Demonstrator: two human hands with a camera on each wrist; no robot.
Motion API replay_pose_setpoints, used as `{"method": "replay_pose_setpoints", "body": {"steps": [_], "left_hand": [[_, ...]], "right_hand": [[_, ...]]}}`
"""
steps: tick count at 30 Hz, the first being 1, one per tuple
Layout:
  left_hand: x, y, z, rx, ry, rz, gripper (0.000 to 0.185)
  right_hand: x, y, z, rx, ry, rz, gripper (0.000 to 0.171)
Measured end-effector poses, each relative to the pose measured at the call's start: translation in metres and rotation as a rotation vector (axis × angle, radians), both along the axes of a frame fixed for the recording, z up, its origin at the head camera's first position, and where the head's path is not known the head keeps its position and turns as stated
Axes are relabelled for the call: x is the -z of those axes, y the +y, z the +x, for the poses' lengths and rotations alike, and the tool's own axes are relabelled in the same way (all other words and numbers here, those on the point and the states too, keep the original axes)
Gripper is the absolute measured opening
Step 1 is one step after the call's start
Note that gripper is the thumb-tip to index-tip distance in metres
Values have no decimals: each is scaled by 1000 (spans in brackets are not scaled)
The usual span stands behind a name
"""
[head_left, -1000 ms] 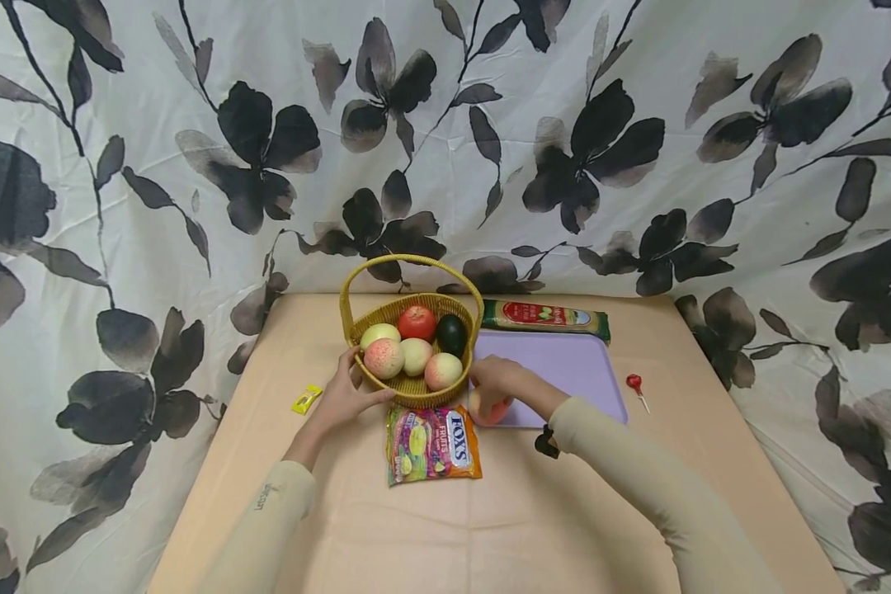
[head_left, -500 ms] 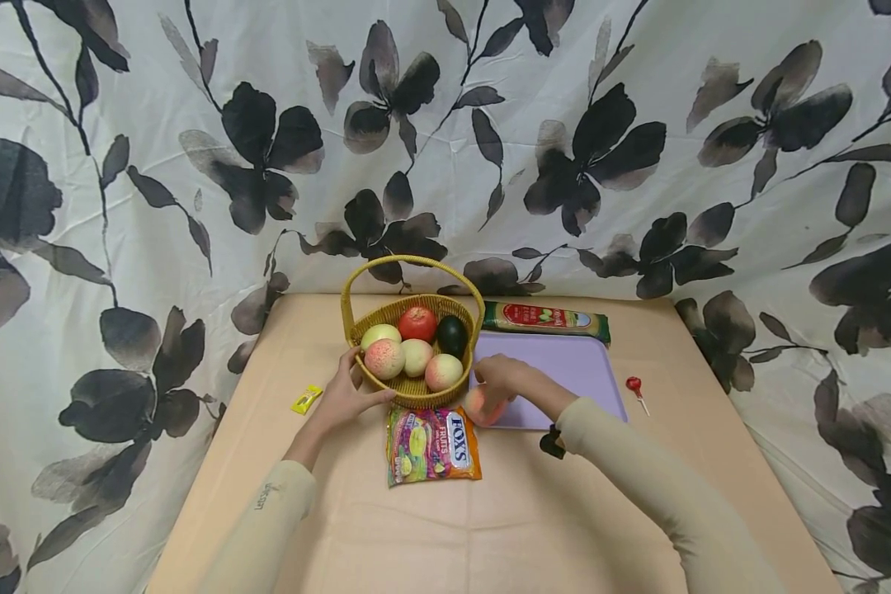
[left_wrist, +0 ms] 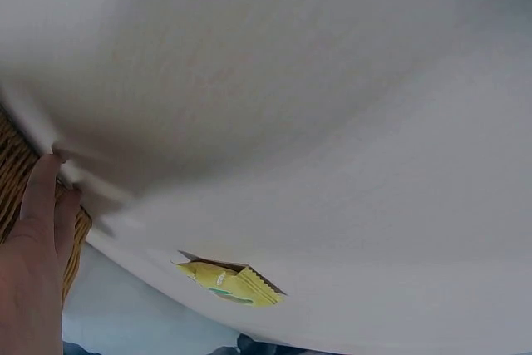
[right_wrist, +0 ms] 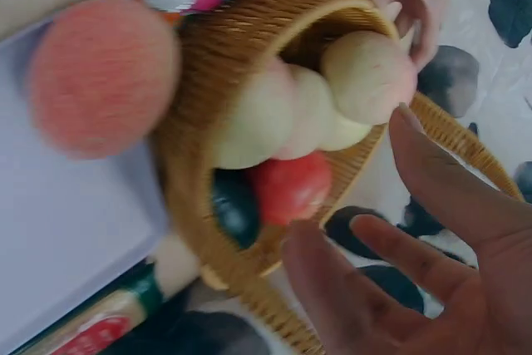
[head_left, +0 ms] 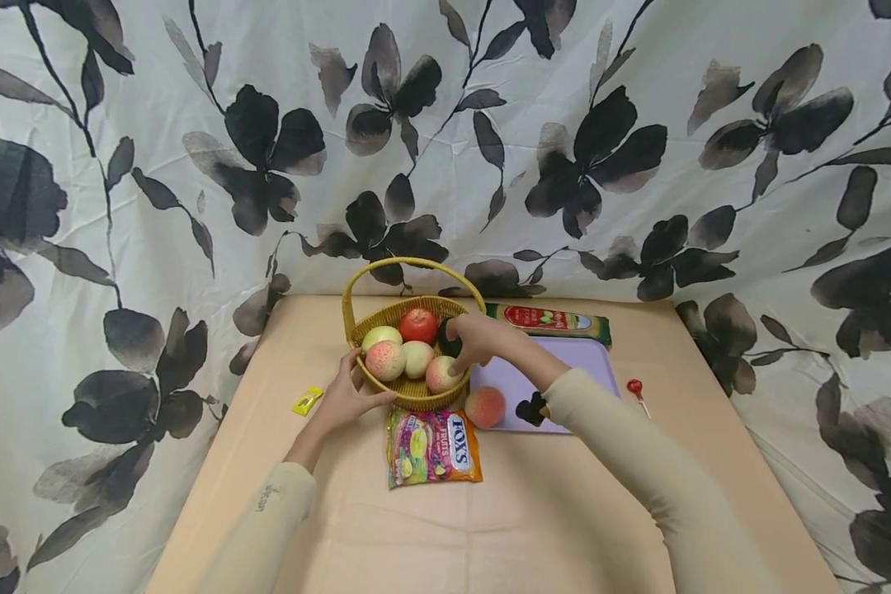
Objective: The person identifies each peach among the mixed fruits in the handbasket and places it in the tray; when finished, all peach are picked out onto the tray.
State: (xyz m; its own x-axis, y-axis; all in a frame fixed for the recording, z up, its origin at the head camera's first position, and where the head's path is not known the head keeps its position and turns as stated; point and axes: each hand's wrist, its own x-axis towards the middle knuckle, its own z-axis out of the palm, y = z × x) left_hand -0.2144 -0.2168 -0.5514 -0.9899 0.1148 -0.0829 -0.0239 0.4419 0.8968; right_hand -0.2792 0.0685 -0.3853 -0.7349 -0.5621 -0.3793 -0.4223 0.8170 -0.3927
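Observation:
A yellow wicker basket [head_left: 408, 390] with a hoop handle holds several peaches, a red fruit [head_left: 418, 324] and a dark green fruit [right_wrist: 235, 205]. My left hand [head_left: 362, 381] grips its front left rim, thumb inside, fingers against the wall [left_wrist: 10, 174]. My right hand [head_left: 458, 351] hovers over the basket's right side, just above a peach [head_left: 440, 373] and the dark fruit. In the right wrist view its fingers [right_wrist: 432, 174] are spread and hold nothing. One peach [head_left: 485, 406] lies alone on the purple tray [head_left: 582, 363] at its front left corner.
A FOX'S candy bag [head_left: 432, 445] lies in front of the basket. A small yellow sachet [head_left: 307, 400] is on the table's left, a red lollipop [head_left: 636, 388] right of the tray, a green packet [head_left: 549, 320] behind it. A flowered curtain hangs all around.
My right hand has let go of the peach on the tray and moved up and back over the basket. The left hand stays on the rim.

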Motion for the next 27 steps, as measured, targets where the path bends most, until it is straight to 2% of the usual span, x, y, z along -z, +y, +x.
{"method": "replay_pose_setpoints", "body": {"steps": [6, 11, 14, 18, 23, 27], "left_hand": [[2, -2, 2, -8, 0, -7, 125], [3, -1, 2, 6, 9, 11, 123], [3, 0, 3, 11, 5, 3, 123], [2, 1, 3, 2, 2, -5, 121], [2, 2, 2, 3, 9, -7, 121], [1, -1, 1, -4, 7, -24, 122]], "right_hand": [[5, -42, -11, -129, 121, -76, 67], [19, -72, -18, -174, 116, -150, 63], [27, -86, -21, -166, 72, -167, 65], [34, -99, -24, -127, 28, -133, 68], [42, -107, -26, -88, 11, -58, 69], [51, -112, -28, -85, 22, -64, 68]]}}
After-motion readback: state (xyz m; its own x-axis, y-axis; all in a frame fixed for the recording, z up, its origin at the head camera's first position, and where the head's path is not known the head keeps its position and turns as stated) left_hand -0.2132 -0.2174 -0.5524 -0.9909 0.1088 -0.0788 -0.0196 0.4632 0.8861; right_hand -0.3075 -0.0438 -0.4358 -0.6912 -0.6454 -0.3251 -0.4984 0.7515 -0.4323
